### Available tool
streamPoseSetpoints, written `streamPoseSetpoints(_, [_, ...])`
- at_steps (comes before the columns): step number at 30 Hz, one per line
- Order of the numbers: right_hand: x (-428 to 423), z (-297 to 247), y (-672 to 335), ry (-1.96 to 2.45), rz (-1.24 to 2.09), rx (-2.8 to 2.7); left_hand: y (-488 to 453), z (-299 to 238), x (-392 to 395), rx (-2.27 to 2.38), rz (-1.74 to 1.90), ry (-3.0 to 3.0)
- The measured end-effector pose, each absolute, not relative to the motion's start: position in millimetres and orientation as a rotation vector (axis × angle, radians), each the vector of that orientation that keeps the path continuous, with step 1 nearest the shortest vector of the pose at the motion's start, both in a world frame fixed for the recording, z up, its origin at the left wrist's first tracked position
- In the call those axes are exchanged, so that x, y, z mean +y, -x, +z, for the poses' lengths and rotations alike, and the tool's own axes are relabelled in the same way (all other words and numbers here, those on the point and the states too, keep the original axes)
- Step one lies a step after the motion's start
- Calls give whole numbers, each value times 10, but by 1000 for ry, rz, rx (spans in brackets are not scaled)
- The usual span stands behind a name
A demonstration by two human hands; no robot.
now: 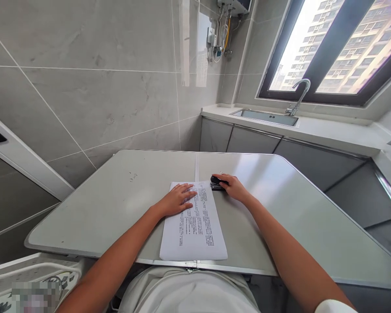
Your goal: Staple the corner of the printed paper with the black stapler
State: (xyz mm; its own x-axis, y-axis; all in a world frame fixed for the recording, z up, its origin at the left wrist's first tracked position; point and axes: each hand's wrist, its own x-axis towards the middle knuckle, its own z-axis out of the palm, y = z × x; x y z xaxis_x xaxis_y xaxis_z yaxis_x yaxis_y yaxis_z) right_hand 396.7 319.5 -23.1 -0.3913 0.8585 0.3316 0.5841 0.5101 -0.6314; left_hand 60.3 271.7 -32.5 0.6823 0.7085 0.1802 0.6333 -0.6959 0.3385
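A printed sheaf of white paper [200, 234] lies on the table in front of me, its lines of text running lengthwise. My left hand [177, 200] rests flat on its upper left part with the fingers spread. At the paper's top right corner is a black stapler [217, 186]. My right hand [233, 186] is closed on the stapler from the right, fingers over its top. The stapler's front end meets the paper's edge; whether the corner sits between its jaws is too small to tell.
The folding table [94, 204] has a seam down its middle. Small dark bits, probably staples [133, 177], lie at its far left. A white rack [35, 274] stands at the lower left. Beyond are a counter [332, 132], a sink [267, 116] and a faucet [301, 93] under a window.
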Motion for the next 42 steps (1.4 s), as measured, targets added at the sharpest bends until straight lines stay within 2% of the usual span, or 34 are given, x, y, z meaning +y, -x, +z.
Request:
streamPoseSetpoints(8, [3144,-186,-3991,1131,614,-2229,-669,-380,2704,1064,384,-2651])
streamPoseSetpoints(13, [3155,-242,-3876,1164,404,-2249,-669,-367,2687,998,413,-2675])
streamPoseSetpoints(23, [3165,-343,-3747,1223,211,-2295,-670,-374,2683,971,449,-2674])
streamPoseSetpoints(36, [3086,-226,-3824,1065,453,-2313,-623,-350,2685,954,436,-2646])
streamPoseSetpoints(42, [3106,-275,-3775,1150,342,-2266,-586,-310,2676,922,327,-2649])
